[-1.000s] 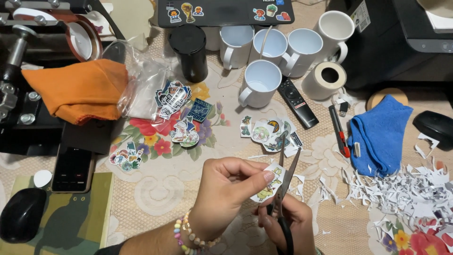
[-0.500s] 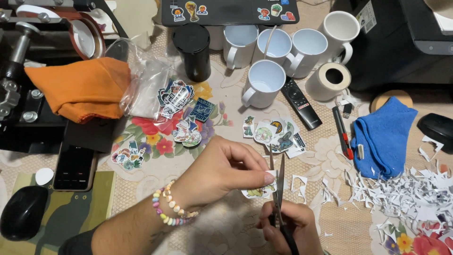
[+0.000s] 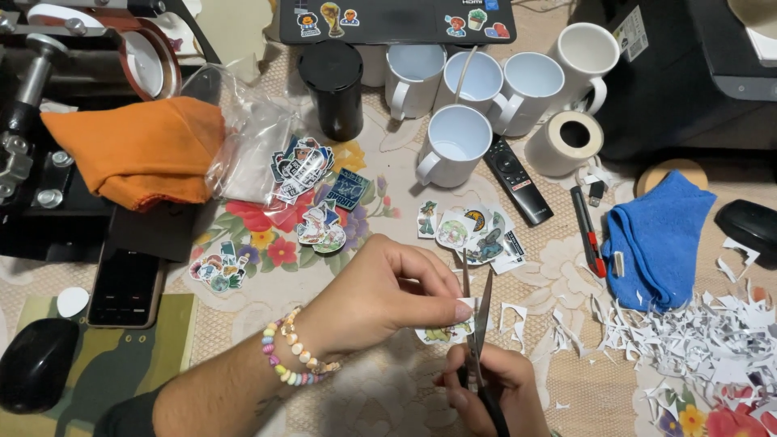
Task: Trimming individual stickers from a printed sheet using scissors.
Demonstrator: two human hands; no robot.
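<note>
My left hand, with a bead bracelet on the wrist, pinches a small printed sticker sheet low in the middle of the view. My right hand grips black-handled scissors, whose blades point up and straddle the paper's right edge. Several cut-out stickers lie just beyond the blades. More stickers are spread on the floral tablecloth to the left.
White mugs, a black cup, a remote, a tape roll, a red utility knife and a blue cloth are behind. Paper scraps pile at the right. An orange cloth, phone and mouse lie left.
My left hand has shifted a little left and turned the sticker paper. The scissors stay at the paper's edge, their blades closing further along the cut.
</note>
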